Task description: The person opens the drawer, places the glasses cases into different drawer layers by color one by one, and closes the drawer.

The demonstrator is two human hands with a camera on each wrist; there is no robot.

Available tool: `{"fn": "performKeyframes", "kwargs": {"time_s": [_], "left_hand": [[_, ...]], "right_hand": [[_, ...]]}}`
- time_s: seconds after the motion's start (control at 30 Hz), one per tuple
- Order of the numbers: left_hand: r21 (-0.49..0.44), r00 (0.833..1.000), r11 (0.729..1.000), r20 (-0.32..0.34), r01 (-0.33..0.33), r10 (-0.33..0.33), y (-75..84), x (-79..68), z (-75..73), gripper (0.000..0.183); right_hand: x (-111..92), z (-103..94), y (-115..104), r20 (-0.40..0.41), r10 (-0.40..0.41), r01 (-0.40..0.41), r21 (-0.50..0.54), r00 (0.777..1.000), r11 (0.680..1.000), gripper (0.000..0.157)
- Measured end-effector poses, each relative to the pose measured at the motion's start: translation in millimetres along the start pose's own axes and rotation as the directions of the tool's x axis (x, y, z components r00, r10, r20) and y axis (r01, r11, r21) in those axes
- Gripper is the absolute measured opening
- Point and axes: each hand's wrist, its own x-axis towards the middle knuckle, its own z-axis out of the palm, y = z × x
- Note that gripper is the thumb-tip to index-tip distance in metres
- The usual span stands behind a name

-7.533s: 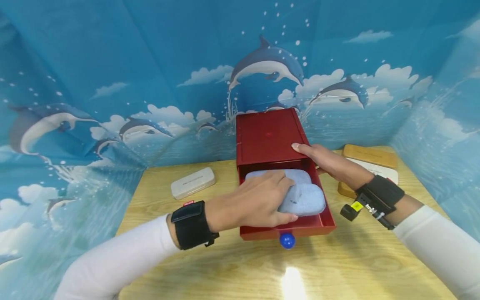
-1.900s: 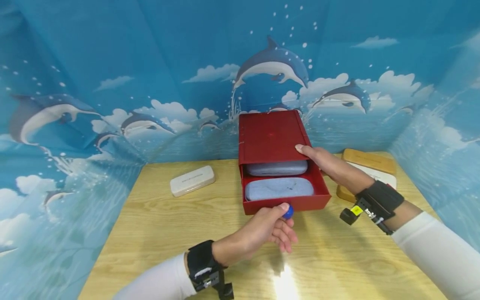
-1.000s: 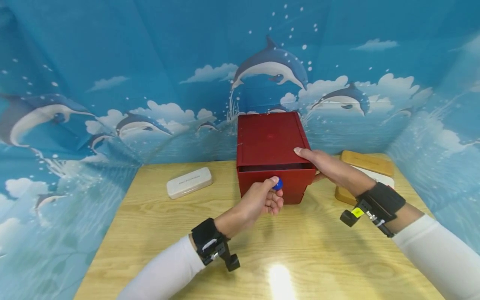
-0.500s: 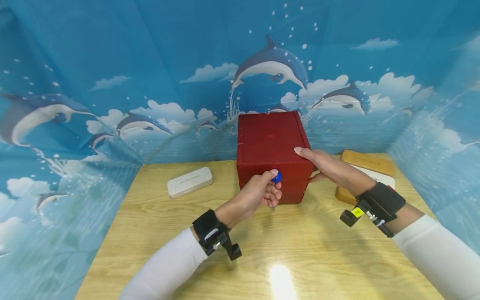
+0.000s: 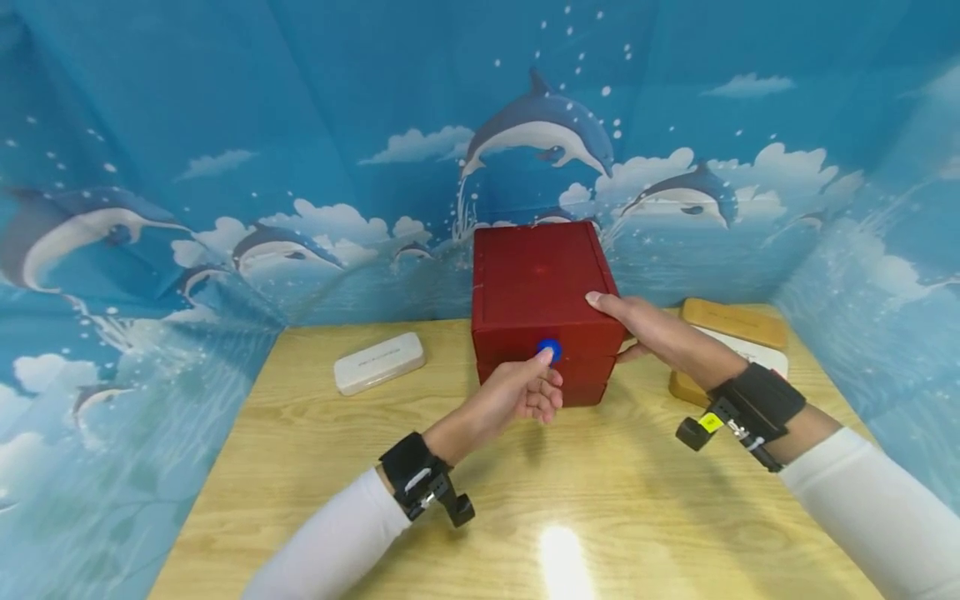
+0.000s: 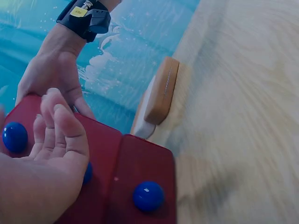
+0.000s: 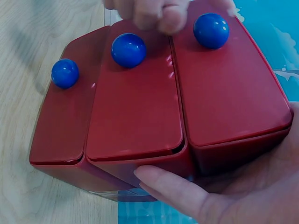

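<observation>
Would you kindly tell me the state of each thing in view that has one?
Top drawer: closed
Middle drawer: closed
Bottom drawer: closed
Left white case: closed, on the table
Far brown case: appears closed
Right white case: partly hidden, appears closed
Near brown case: mostly hidden, cannot tell
Left hand: thumb at top knob, fingers loosely curled
Right hand: resting on the red box

The left arm [image 5: 330,533] and right arm [image 5: 870,500] slant inward; the left hand [image 5: 513,392] extends its thumb above loosely bent fingers; the right hand [image 5: 660,335] is spread, thumb apart from its fingers.
</observation>
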Motion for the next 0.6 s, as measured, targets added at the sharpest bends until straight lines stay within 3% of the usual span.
{"fn": "performKeyframes", "kwargs": {"time_s": [0.13,0.27,0.4,0.6], "left_hand": [[-0.031,0.998,0.999,0.053,-0.027,0.029,-14.8,-8.0,-5.6,0.044],[-0.101,0.999,0.995,0.044,0.012,-0.007,-27.9,-14.0,-11.2,0.033],[-0.166,0.999,0.985,0.020,0.050,-0.047,-39.6,-15.4,-16.4,0.047],[-0.188,0.996,0.978,0.008,0.088,-0.088,-49.0,-8.2,-16.5,0.066]], "right_hand": [[0,-0.1,1,0.001,-0.007,0.007,0.006,1.000,1.000,0.074],[0,0.8,2,0.001,-0.010,0.010,0.002,1.000,1.000,0.074],[1,0.2,2,-0.001,-0.005,0.005,-0.001,1.000,1.000,0.073],[1,0.8,1,-0.001,-0.011,0.011,0.001,1.000,1.000,0.073]]}}
